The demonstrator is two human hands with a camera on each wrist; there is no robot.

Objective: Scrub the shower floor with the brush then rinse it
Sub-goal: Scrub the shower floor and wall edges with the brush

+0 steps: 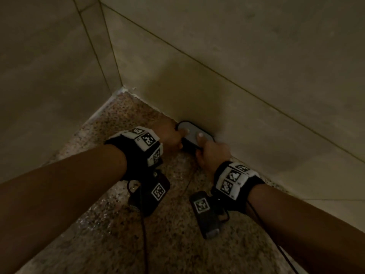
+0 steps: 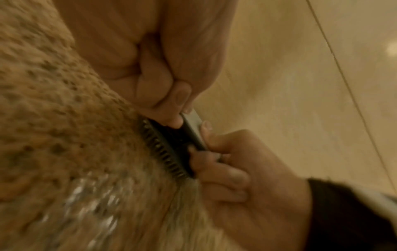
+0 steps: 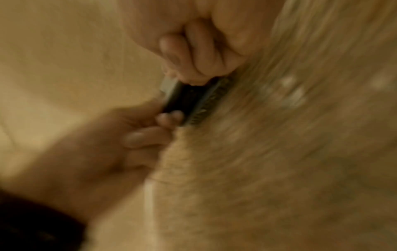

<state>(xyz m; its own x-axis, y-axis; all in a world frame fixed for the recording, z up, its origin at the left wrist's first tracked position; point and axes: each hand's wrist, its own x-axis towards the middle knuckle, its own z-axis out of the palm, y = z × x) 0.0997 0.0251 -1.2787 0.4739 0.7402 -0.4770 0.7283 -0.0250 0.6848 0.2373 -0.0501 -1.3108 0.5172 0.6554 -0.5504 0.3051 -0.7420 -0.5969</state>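
Under our fingers spreads the speckled brown stone shower floor (image 1: 122, 230), with wet glints on it in the left wrist view. Beyond our fingertips the pale beige tiled wall (image 1: 256, 80) rises, and the floor-wall joint runs just past them, slanting away to our left toward the corner.

Between our two hands sits the dark oblong scrubbing brush with a grey top (image 1: 194, 135), bristles down on the floor and its far side close against the foot of the wall; whether it touches the wall we cannot tell. Its long axis lies along that joint, so we judge the free travel to be sideways along the wall or back toward us, not forward.

Our left hand (image 1: 169, 135) grips the brush's left end, fingers curled down its near side and the thumb pressed on top. Our right hand (image 1: 212, 153) grips the right end the same way, thumb on the grey top. Both hands sit equally near, one at each end.

We judge scrubbing to be under way at the edge, with most of the floor behind our wrists and the rinse not yet done.
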